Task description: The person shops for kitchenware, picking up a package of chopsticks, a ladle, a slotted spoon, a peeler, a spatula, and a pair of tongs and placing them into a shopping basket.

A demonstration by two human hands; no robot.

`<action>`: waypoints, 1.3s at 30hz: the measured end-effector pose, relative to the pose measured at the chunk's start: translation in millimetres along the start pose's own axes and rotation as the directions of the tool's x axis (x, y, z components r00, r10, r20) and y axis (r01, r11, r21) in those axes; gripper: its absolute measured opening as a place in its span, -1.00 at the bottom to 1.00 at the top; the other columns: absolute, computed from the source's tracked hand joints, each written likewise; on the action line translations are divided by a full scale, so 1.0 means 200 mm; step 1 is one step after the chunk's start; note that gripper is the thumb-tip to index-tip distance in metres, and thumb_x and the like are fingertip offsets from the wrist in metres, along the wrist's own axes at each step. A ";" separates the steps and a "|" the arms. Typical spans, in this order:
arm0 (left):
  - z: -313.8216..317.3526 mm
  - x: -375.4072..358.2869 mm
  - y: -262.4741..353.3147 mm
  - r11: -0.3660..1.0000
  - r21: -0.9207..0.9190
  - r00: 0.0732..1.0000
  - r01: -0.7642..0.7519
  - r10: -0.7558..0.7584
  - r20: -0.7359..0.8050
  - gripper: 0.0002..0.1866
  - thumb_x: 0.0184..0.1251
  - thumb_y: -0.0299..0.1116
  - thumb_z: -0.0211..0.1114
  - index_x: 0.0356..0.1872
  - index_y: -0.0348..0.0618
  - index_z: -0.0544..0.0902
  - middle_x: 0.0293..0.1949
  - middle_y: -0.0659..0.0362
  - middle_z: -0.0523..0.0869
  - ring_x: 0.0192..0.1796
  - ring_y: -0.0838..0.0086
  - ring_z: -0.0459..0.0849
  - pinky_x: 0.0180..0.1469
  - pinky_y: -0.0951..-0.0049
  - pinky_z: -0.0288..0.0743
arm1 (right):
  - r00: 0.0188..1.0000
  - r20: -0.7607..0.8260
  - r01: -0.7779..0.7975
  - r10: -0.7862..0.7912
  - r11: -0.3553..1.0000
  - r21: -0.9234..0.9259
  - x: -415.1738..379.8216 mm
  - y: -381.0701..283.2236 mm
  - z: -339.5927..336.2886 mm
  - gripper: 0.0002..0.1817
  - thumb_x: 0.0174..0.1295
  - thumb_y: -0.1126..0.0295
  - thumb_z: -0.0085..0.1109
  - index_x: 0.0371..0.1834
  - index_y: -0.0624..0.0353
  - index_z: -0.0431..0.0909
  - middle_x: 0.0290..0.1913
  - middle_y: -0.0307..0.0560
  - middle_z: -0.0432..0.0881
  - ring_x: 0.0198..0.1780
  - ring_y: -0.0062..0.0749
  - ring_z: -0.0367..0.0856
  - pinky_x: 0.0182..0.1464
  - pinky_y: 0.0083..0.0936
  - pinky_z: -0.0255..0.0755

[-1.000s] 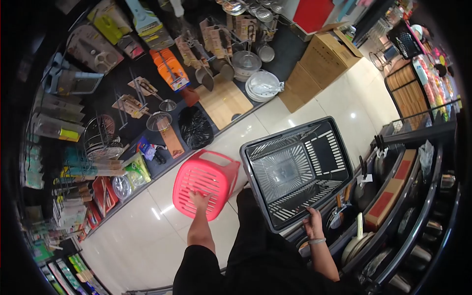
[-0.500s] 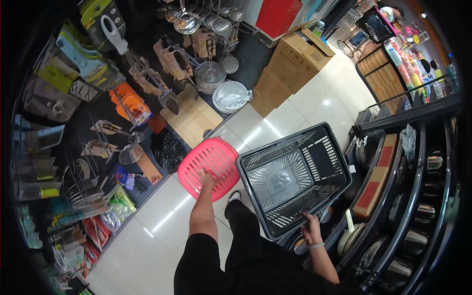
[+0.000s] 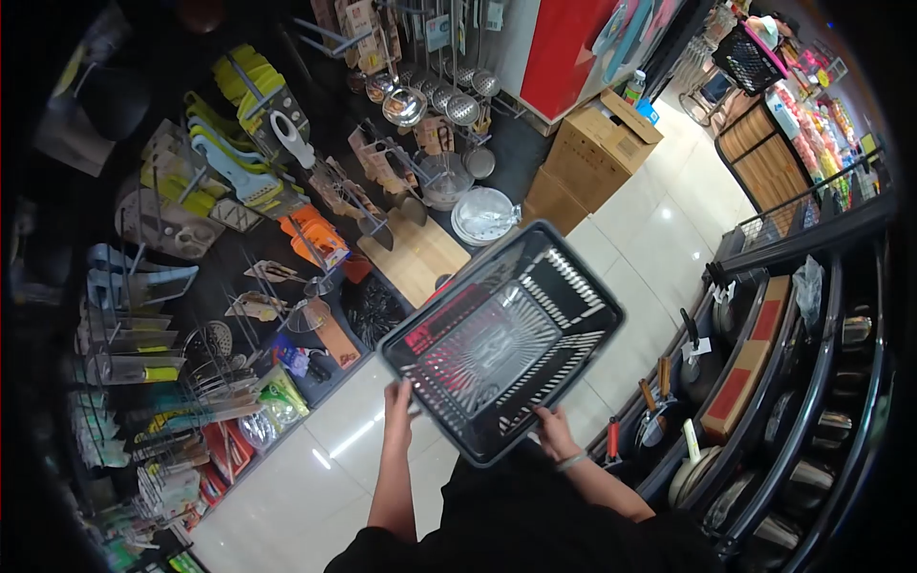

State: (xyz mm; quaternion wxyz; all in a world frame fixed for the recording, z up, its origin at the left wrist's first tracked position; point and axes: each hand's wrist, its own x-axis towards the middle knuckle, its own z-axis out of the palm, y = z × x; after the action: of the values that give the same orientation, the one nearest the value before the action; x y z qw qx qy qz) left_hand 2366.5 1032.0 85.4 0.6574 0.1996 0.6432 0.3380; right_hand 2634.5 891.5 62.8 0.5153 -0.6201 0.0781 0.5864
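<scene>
A person stands in a shop aisle holding a black basket (image 3: 501,339) in front of the body with both hands. The basket fills the middle of the view, tilted so its open top faces the camera, and red shows through the slots of its floor, from the red basket (image 3: 447,329) behind it. The left hand (image 3: 399,406) is at about seven o'clock of the black basket, fingers curled over the near-left rim and closed on it. The right hand (image 3: 552,432) is at about five o'clock, gripping the near edge, with a bracelet on its wrist. Both forearms come up from the dark clothing at six o'clock.

At ten o'clock hangs a wall of kitchen tools, with a wooden board (image 3: 414,256) just beside the black basket's far-left corner. At twelve o'clock stand cardboard boxes (image 3: 592,158) on the pale tiled floor (image 3: 659,239). At four o'clock, shelves carry pans (image 3: 702,368).
</scene>
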 end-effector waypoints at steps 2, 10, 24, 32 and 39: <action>-0.05 -0.06 -0.07 0.975 0.142 0.985 -0.173 0.168 0.047 -0.40 0.17 -0.36 0.34 0.17 -0.16 0.23 0.00 0.11 0.51 0.03 0.35 0.51 0.03 0.33 0.43 | 0.999 0.054 0.000 -0.001 1.000 0.029 0.02 0.07 0.15 -0.77 0.21 0.48 0.10 -0.09 0.12 0.34 -0.31 -0.22 0.54 -0.42 -0.52 0.53 -0.48 -0.54 0.42; -0.47 0.37 -0.34 0.981 -0.079 0.964 -0.179 0.158 -0.216 -0.30 -0.22 -0.84 0.05 0.10 -0.14 0.28 -0.17 0.11 0.55 -0.18 0.31 0.60 -0.18 0.36 0.55 | 0.969 -0.008 -0.235 0.249 0.903 -0.359 0.08 0.07 0.37 -0.18 0.03 0.07 0.37 0.25 0.16 0.12 0.25 0.04 0.31 0.33 -0.17 0.21 0.26 -0.02 0.16; 0.00 0.06 -0.28 0.731 0.639 0.259 0.237 0.587 -0.767 -0.19 0.02 -0.18 0.43 0.28 -0.13 0.20 0.19 -0.05 0.35 0.23 0.07 0.35 0.12 0.00 0.31 | 0.910 0.379 0.409 -0.167 0.214 -0.887 0.99 -0.82 0.33 -0.10 -0.04 0.02 0.36 0.18 0.52 0.19 -0.06 0.29 0.56 0.04 -0.05 0.55 0.09 -0.33 0.40; 0.59 -0.02 -0.69 0.935 -0.354 0.545 -0.015 -0.290 -0.787 -0.14 0.15 -0.07 0.35 0.30 -0.22 0.03 0.19 -0.20 0.29 -0.05 -0.05 0.58 -0.22 0.06 0.60 | 0.823 0.534 0.539 0.194 0.030 -0.842 1.18 -0.83 0.39 -0.38 0.12 0.16 0.24 0.04 0.49 0.30 -0.04 0.37 0.54 0.08 0.04 0.53 0.07 -0.29 0.41; 0.64 0.05 -0.62 0.921 -0.389 0.546 0.014 -0.333 -0.769 -0.50 0.39 -0.12 0.03 0.15 -0.21 0.11 -0.09 -0.16 0.52 -0.18 -0.02 0.65 -0.49 0.11 0.60 | 0.793 0.529 0.551 0.301 0.017 -0.835 1.27 -0.82 0.37 -0.06 0.13 -0.04 0.18 0.34 0.43 -0.03 0.11 0.36 0.45 0.12 0.02 0.50 0.11 -0.28 0.39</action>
State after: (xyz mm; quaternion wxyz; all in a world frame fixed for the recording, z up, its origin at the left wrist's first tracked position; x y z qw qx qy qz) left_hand 2514.7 974.8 4.3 0.3353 -0.1628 0.8230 0.4286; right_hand 2777.6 1148.3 -36.2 -0.0181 -0.5847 -0.5750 0.5719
